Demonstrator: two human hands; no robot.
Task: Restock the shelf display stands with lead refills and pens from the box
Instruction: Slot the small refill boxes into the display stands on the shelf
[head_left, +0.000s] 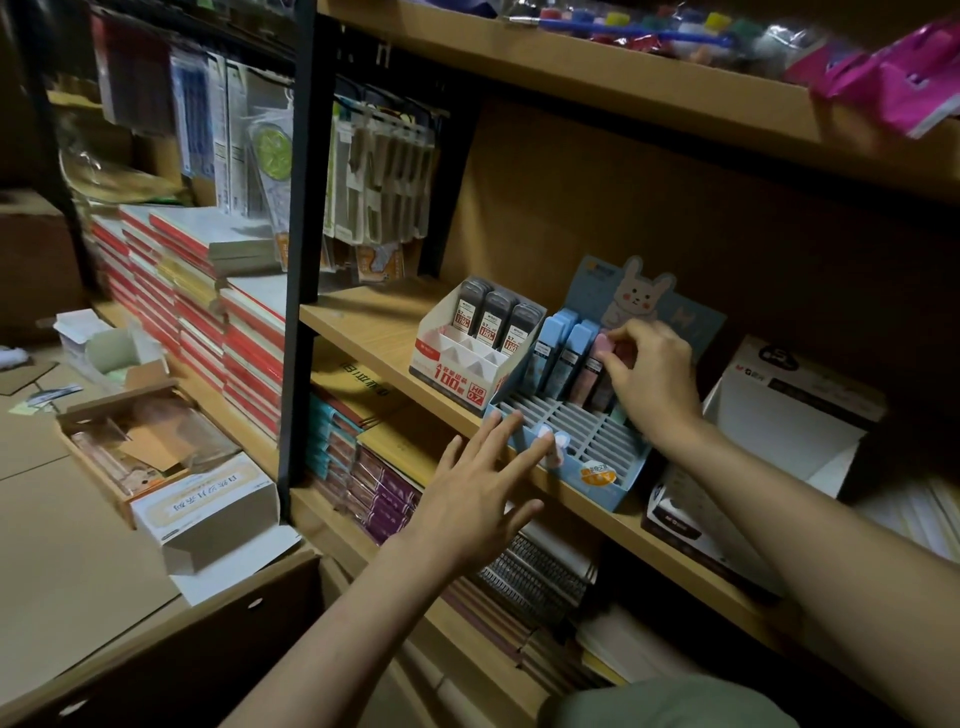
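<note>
Reaching into the blue display stand (597, 470) on the wooden shelf (374, 332), the right hand (652, 379) pinches the top of a pink lead refill case (592, 371) standing in the back row beside two blue cases (569, 353). The left hand (480, 488) is spread flat, fingertips touching the stand's front edge and holding nothing. Just left stands a white display stand (457, 358) with three dark refill cases (493, 314), and an opened box (202, 512) lies on the cardboard at lower left.

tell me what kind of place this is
Probably a stationery shop or its stockroom: wooden shelves hold lead refill display stands, stacked notebooks and hanging packaged goods, with opened cardboard boxes beside them.
</note>
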